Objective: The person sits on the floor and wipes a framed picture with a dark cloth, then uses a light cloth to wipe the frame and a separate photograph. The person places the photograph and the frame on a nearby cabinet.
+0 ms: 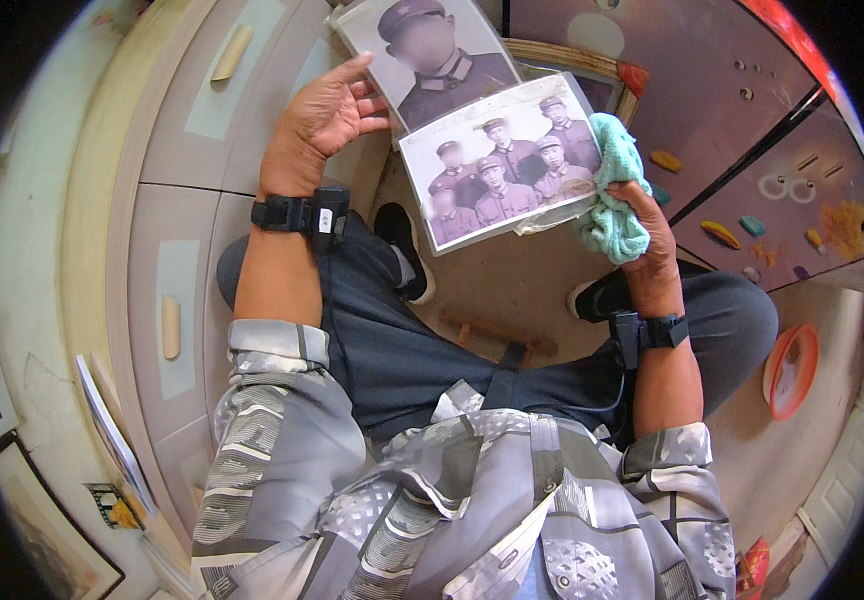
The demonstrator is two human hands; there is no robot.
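A black-and-white portrait photo (452, 92) in a clear sleeve shows one person in uniform and cap. In front of its lower part is a laminated group photo (512, 215) of several people in uniform, tilted up to the right. My left hand (330, 115) is at the portrait's left edge, palm up, fingers apart, thumb by the edge. I cannot make out whether it bears any weight. My right hand (647, 225) is closed on a bunched teal cloth (616, 150), which presses against the group photo's right edge. The fingers behind the cloth are hidden.
Drawers with pale handles (170, 328) stand close on my left. A wooden-framed picture (602, 75) is partly hidden behind the photos. To the right are a purple decorated panel (722, 200) and an orange-red basin (790, 372). A low wooden stool (497, 332) is between my feet.
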